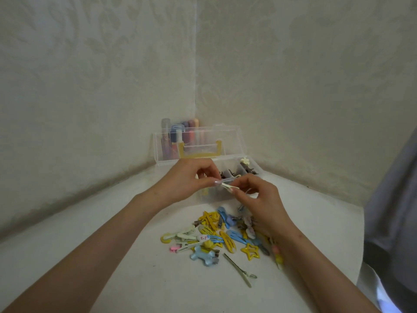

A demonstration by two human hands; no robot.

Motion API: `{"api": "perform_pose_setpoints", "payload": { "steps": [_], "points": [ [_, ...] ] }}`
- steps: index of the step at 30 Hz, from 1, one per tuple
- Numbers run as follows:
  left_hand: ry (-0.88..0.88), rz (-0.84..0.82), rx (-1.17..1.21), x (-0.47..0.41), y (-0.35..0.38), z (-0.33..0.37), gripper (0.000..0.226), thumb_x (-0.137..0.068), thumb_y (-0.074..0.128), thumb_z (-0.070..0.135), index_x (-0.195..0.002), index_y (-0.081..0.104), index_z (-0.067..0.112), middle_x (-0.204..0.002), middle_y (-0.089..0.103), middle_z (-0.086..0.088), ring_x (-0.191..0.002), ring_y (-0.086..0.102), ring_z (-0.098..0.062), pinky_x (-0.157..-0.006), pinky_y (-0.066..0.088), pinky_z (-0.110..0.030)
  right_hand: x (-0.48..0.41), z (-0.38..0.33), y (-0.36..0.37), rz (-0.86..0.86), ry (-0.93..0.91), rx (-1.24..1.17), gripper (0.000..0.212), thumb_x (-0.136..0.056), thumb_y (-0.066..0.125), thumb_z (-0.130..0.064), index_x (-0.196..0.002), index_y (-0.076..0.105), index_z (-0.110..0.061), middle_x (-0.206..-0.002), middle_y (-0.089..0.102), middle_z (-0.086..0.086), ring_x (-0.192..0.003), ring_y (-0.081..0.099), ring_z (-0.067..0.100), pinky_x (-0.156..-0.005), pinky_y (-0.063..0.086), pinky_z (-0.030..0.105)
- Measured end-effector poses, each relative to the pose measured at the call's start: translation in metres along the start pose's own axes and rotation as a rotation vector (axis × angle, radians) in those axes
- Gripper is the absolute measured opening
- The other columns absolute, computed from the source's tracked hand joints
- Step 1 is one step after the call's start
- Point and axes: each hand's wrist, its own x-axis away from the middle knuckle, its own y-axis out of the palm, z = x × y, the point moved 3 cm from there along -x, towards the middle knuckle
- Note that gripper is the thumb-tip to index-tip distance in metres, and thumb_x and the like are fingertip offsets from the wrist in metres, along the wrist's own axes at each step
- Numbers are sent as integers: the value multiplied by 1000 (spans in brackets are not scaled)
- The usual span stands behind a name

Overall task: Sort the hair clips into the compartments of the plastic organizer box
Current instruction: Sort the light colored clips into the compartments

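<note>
The left hand (pixel 189 179) has its grip closed, thumb and forefinger pinching one end of a pale clip (pixel 229 187); the right hand (pixel 259 199) pinches the other end. The clip is held just over the near compartments of the clear box (pixel 259 175), whose lid (pixel 230 141) stands open. Dark clips (pixel 228 172) lie in the far compartments. A pile (pixel 216 236) of yellow, blue and green clips lies on the white tabletop (pixel 112 256), partly under the right wrist. Pens (pixel 189 132) stand behind the lid.
</note>
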Motion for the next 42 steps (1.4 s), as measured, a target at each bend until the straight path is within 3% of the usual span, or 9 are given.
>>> {"api": "perform_pose_setpoints", "payload": {
  "steps": [4, 8, 15, 20, 24, 28, 34, 38, 42],
  "points": [
    [-4, 56, -3, 0, -3, 2, 3, -79, 69, 13, -81, 69, 11, -72, 64, 9, -69, 53, -4, -62, 36, -7, 0, -1, 0, -14, 17, -91, 10, -84, 67, -16, -82, 71, -25, -78, 69, -12, -71, 58, -3, -66, 42, 9],
    [-51, 267, 32, -1, -15, -3, 5, -81, 67, 15, -77, 65, 17, -67, 64, 10, -66, 57, -8, -61, 39, -7, 0, 3, -3, 51, 16, -56, 10, -87, 63, -19, -93, 69, -24, -83, 69, -8, -73, 57, -2, -64, 41, 7],
    [-140, 465, 40, 0, -29, -18, 15, -79, 70, 17, -70, 60, 25, -68, 59, 13, -60, 48, -3, -58, 37, -6, -1, 6, -2, 47, -6, 29, 9, -88, 63, -17, -87, 69, -24, -79, 67, -10, -70, 55, -1, -63, 41, 9],
    [-203, 410, 0, -6, -26, -31, 7, -86, 61, 18, -81, 66, 15, -83, 65, -2, -76, 56, -17, -69, 41, -20, -3, 8, -2, 55, -8, 52, 9, -87, 62, -18, -85, 68, -25, -75, 64, -13, -70, 54, -2, -62, 41, 10],
    [-247, 334, -24, -17, -24, -38, 12, -89, 56, 15, -80, 64, 13, -72, 63, 3, -71, 58, -15, -74, 46, -31, -2, 8, -1, 43, -13, 57, 7, -88, 62, -21, -86, 68, -24, -74, 64, -13, -70, 55, -1, -62, 41, 10],
    [-264, 298, -66, -29, -15, -37, 11, -89, 58, 16, -83, 66, 12, -68, 61, 7, -65, 54, -1, -67, 44, -25, -2, 8, 0, 39, -10, 58, 7, -88, 62, -22, -86, 68, -25, -75, 64, -13, -71, 55, 0, -63, 43, 14],
    [-325, 268, -197, -32, -9, -42, 15, -85, 63, 27, -97, 65, 16, -91, 62, 5, -85, 54, -12, -73, 40, -26, 0, 8, 0, 19, -3, 49, 7, -88, 62, -21, -85, 68, -24, -75, 65, -10, -68, 54, 0, -61, 44, 17],
    [-264, 319, -231, -11, -21, -31, 8, -85, 62, 23, -92, 64, 19, -86, 58, 11, -65, 48, -5, -63, 36, -23, 0, 7, 2, -14, -10, 60, 7, -88, 62, -20, -84, 68, -22, -75, 65, -10, -67, 54, 0, -62, 43, 13],
    [-201, 312, -216, 19, -29, -23, 9, -82, 66, 17, -85, 61, 25, -80, 56, 19, -63, 50, -3, -64, 41, -22, 0, 5, 4, -43, -28, 56, 6, -86, 64, -16, -82, 69, -17, -74, 65, -9, -65, 52, 0, -61, 40, 10]
  ]
}}
